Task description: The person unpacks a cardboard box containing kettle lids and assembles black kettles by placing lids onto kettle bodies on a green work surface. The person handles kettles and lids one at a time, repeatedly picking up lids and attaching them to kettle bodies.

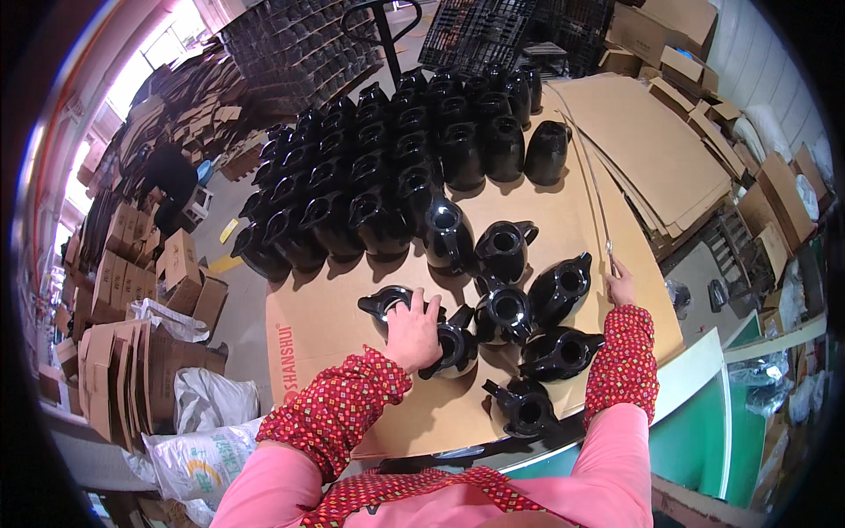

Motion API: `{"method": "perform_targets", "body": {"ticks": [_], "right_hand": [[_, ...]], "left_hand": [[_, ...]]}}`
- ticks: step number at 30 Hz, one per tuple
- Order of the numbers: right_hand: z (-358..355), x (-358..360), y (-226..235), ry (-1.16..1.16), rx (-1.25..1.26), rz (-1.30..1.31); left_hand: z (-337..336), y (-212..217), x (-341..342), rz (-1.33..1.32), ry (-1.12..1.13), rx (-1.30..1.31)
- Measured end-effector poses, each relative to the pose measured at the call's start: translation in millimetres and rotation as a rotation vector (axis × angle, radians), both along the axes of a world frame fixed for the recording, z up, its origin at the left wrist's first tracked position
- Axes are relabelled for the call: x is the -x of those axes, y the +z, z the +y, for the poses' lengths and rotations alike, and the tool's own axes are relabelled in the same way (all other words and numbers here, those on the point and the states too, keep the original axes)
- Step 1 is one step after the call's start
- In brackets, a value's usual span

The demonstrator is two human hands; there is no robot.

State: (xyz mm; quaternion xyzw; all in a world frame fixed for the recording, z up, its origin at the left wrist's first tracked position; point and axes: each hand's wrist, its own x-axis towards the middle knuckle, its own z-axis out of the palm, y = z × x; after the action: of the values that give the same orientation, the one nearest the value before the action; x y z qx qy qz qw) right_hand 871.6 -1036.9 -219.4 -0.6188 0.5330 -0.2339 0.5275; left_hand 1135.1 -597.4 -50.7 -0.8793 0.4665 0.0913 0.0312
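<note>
Glossy black jugs with spouts and handles stand on a cardboard sheet [308,352]. My left hand [412,336] is over a near jug [377,304], its fingers bent onto the rim; another jug [458,349] is right beside it, and the palm hides part of both. At the right, my right hand [620,286] is closed round the near end of a long thin rod [601,204], which reaches away along the sheet's right side. Between my hands several jugs stand loosely, among them one jug [506,308] showing its open mouth. A jug [525,409] is nearest me.
Tight rows of black jugs [378,220] fill the far left of the sheet. Flat cardboard [651,141] is stacked to the right. A pallet-truck handle [385,40] rises behind. Cartons [180,268] and white sacks [211,396] crowd the left, a green-sided bench [687,440] the near right.
</note>
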Motion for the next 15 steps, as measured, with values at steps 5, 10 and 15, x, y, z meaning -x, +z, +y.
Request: {"method": "perform_targets", "body": {"ticks": [5,10,15], "right_hand": [[8.0,21.2,-12.6,0.094,0.026,0.040],[34.2,23.7,-16.7,0.096,0.078,0.059],[60.8,-15.0,4.9,0.096,0.102,0.132]], "left_hand": [[2.6,-2.3,-0.5,0.014,0.017,0.005],[-1.5,0.7,-0.5,0.032,-0.006,0.020],[4.8,-10.0,-5.8,0.040,0.004,0.050]]}}
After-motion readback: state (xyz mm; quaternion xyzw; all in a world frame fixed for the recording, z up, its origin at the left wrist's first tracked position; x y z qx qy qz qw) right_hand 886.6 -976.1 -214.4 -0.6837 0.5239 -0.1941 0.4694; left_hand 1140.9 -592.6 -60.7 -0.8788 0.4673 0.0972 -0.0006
